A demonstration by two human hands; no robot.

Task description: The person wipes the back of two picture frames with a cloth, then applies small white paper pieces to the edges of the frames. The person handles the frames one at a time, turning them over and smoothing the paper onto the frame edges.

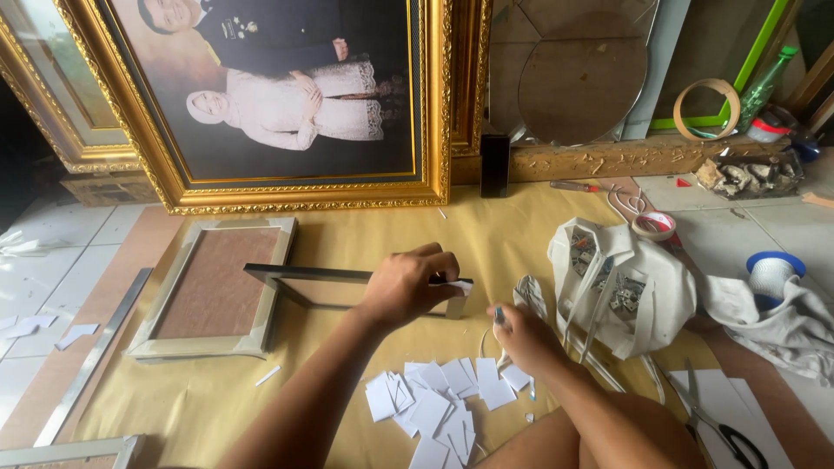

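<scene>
left hand (404,287) clamped on thin black rectangular frame (347,288), right hand (521,337) pinching small metal tool (499,316) — frame corner may slip — scattered white paper squares (439,404) underfoot.

My left hand (408,287) covers the near right corner of the dark frame (300,276), so the joint there cannot be checked. The small tool in my right hand (524,337) shows only a tip, too small to identify. At six o'clock the white card pieces (434,404) run off the bottom edge. At four o'clock the scissors (725,434) are cut off. At twelve o'clock the large gold-framed portrait (295,95) is cropped.
</scene>
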